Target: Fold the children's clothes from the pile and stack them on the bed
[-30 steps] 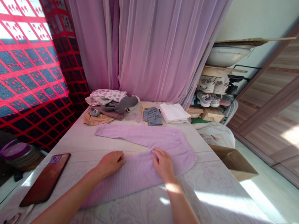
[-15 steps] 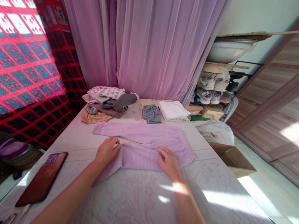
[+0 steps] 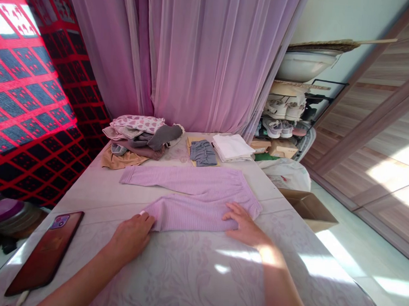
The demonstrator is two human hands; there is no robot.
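While our open right hand (image 3: 245,224) is pressing flat on the folded lilac ribbed trousers (image 3: 191,193), our left hand (image 3: 132,237) is resting open on the patterned cover (image 3: 183,281), its fingertips (image 3: 148,218) touching the trousers' folded end, gripping nothing.

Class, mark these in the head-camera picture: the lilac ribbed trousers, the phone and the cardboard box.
Lilac ribbed trousers (image 3: 190,216): head view, folded-over leg.
Phone (image 3: 44,254): head view, back of the case.
Cardboard box (image 3: 308,208): head view, inside wall.
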